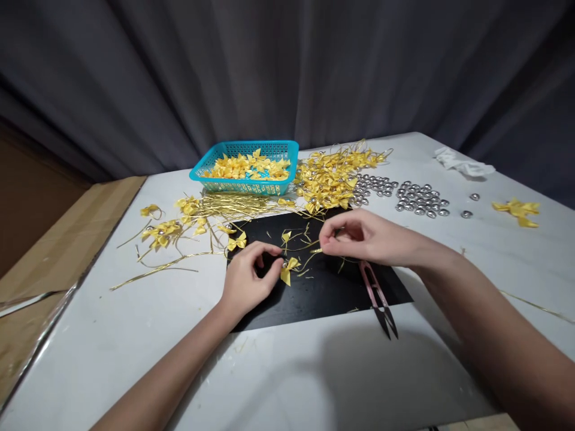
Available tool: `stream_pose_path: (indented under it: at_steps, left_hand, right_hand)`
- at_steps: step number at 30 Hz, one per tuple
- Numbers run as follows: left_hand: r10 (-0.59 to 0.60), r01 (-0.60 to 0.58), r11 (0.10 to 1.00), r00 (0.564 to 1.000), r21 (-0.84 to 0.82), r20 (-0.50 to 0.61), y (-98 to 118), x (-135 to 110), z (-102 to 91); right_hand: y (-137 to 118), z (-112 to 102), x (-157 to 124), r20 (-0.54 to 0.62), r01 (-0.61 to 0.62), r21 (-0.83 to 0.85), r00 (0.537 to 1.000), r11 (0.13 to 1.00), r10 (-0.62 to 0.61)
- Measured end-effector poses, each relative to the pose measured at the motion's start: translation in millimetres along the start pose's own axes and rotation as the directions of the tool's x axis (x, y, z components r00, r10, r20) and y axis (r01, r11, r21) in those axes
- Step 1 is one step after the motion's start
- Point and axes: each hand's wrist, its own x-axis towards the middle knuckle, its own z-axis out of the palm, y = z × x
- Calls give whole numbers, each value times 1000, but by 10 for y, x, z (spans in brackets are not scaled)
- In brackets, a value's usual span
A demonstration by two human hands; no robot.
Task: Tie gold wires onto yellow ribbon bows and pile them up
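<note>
My left hand (249,276) is closed in a pinch on a small yellow ribbon bow (288,269) with a silver bead at its knot, held just above the black mat (323,287). My right hand (359,236) is also pinched, gripping the gold wire (309,256) that runs from the bow. Pink thread snips (378,297) lie on the mat just below my right wrist. Two more yellow bows (238,241) rest on the mat's far left edge.
A teal basket (245,164) of yellow bows stands at the back. Beside it lie a heap of wired bows (332,176), gold wires (224,206) and silver beads (420,200). A white cloth (462,161) and loose bow (516,211) lie far right. Cardboard (54,239) borders the left edge.
</note>
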Motion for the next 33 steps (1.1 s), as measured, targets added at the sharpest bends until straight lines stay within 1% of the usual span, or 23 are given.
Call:
stream_pose_path:
  at_steps: [2, 3, 5, 7, 9, 11, 13, 14, 16, 18, 20, 21, 23, 26, 28, 31, 33]
  left_hand:
    - [49, -57, 987, 997, 149, 61, 11, 1, 19]
    - [62, -78, 978, 994, 193, 85, 15, 1, 24]
    - [78, -104, 969, 990, 224, 120, 13, 5, 23]
    - [73, -100, 976, 986, 192, 147, -3, 17, 16]
    - [29, -51, 992, 983, 118, 183, -27, 36, 9]
    - [-22, 18, 1000, 974, 18, 224, -50, 57, 7]
    - [-69, 92, 993, 966, -80, 251, -59, 73, 8]
    - [-89, 128, 982, 963, -140, 254, -57, 78, 10]
    - [-136, 207, 936, 959, -286, 248, -39, 82, 14]
    - [-164, 264, 864, 952, -428, 257, -8, 80, 15]
    - [-161, 291, 814, 945, -503, 285, 25, 74, 11]
    - [-153, 295, 805, 941, -515, 301, 40, 70, 6]
    - [-140, 300, 801, 936, -518, 324, 62, 64, -8]
    - [-145, 303, 809, 934, -504, 327, 79, 59, -28]
    - [-155, 322, 798, 926, -509, 343, 83, 59, -31]
    - [-202, 367, 777, 915, -513, 348, 76, 63, -10]
    - [-252, 383, 781, 916, -493, 312, 63, 65, 12]
  right_hand:
    - [48, 71, 27, 40, 0, -36, 999, 999, 1]
    - [73, 116, 42, 45, 19, -58, 999, 998, -17]
    - [122, 218, 66, 67, 77, -103, 995, 992, -71]
    - [168, 329, 82, 110, 134, -137, 987, 981, -119]
    - [208, 441, 90, 116, 174, -146, 981, 974, -158]
    - [233, 537, 95, 66, 194, -141, 980, 971, -187]
    - [242, 598, 99, 14, 167, -117, 986, 979, -166]
    - [240, 612, 101, 6, 133, -94, 991, 987, -133]
    - [230, 613, 101, 37, 56, -19, 998, 998, -55]
    - [216, 594, 100, 109, -13, 100, 994, 995, 3]
    - [205, 578, 99, 179, -65, 225, 984, 972, 25]
    - [201, 575, 99, 198, -84, 270, 980, 959, 30]
    - [200, 576, 101, 199, -97, 320, 980, 942, 33]
    - [204, 580, 100, 154, -104, 337, 987, 936, 54]
    - [203, 569, 94, 134, -107, 346, 989, 932, 64]
    - [192, 530, 79, 125, -95, 374, 991, 923, 51]
    - [184, 494, 72, 123, -90, 405, 992, 910, 43]
